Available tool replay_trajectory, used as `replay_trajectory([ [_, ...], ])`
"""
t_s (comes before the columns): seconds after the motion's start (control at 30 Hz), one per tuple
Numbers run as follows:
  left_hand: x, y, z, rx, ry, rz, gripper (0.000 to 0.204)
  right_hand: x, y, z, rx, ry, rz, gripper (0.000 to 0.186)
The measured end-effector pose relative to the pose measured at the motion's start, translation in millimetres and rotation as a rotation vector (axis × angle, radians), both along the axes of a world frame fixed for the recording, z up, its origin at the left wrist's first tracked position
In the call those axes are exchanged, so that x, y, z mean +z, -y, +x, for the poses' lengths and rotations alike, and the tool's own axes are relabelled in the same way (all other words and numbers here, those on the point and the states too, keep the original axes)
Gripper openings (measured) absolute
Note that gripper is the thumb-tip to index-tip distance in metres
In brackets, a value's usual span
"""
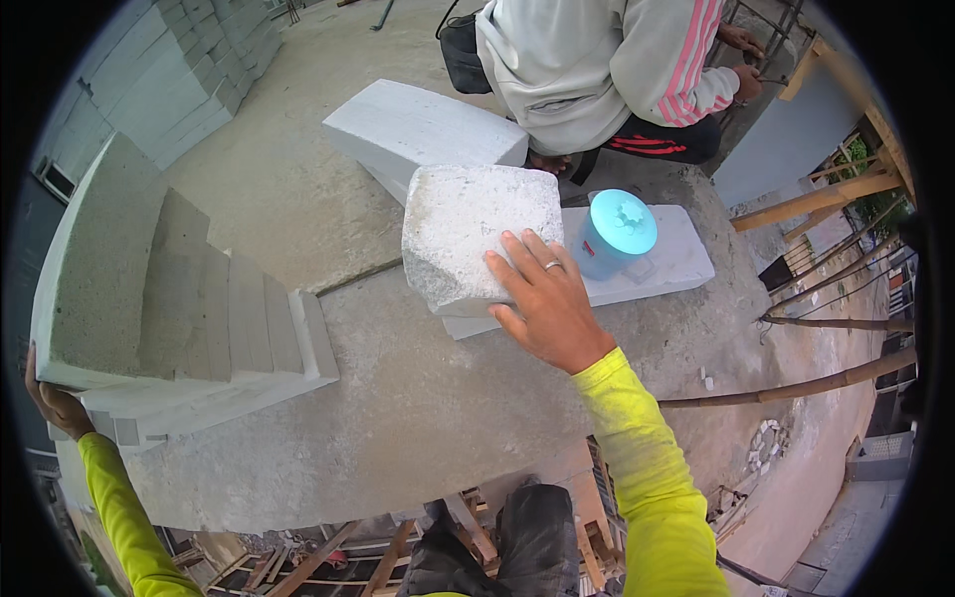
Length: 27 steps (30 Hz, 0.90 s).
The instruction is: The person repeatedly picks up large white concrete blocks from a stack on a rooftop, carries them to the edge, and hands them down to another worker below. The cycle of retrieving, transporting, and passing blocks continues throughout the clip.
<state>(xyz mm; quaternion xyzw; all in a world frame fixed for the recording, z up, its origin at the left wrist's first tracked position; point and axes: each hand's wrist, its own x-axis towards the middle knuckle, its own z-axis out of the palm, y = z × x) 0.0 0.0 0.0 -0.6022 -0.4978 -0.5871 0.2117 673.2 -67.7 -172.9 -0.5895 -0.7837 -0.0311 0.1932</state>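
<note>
While resting the right grip (552, 310), spread, on a rough white block (466, 211) beneath, probably for steadiness, touches pale blocks (99, 269) with the left grip (62, 406), too hidden to judge whether clasped. Right of the right grip, shows a lidded blue cup (602, 246) on a pale slab (678, 254), likely for level support.

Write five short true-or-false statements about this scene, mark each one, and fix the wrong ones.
1. The right hand rests on a rough white masonry block. True.
2. A light-blue plastic container with a round turquoise lid stands to that block's right. True.
3. The container's lid is off. False: it is on.
4. The left hand touches a large grey-white masonry block at the picture's left. True.
5. The right hand wears no ring. False: a thin, silver-coloured ring is on one finger.
</note>
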Motion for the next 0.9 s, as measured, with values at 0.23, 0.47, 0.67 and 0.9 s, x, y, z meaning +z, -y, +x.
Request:
replay_trajectory([
  [0.23, 34.8, 36.7, 54.1, 0.14, -0.169, -0.242, 0.047, 27.1, -1.3, -5.9, -0.02, -0.077, -0.153, 0.063],
  [0.47, 68.7, 44.9, 100.0, 0.28, -0.049, -0.392, 0.034, 44.9, -27.8, 0.4, 0.031, -0.104, -0.32, 0.046],
  [0.67, 51.3, 32.9, 104.8, 0.334, 0.024, -0.292, 0.041, 57.4, -35.3, 2.2, 0.046, -0.09, -0.441, 0.05],
  [0.9, 36.8, 29.0, 103.6, 0.376, 0.089, -0.302, 0.053, 163.1, -80.8, -73.8, -0.042, -0.939, -0.769, 0.065],
])
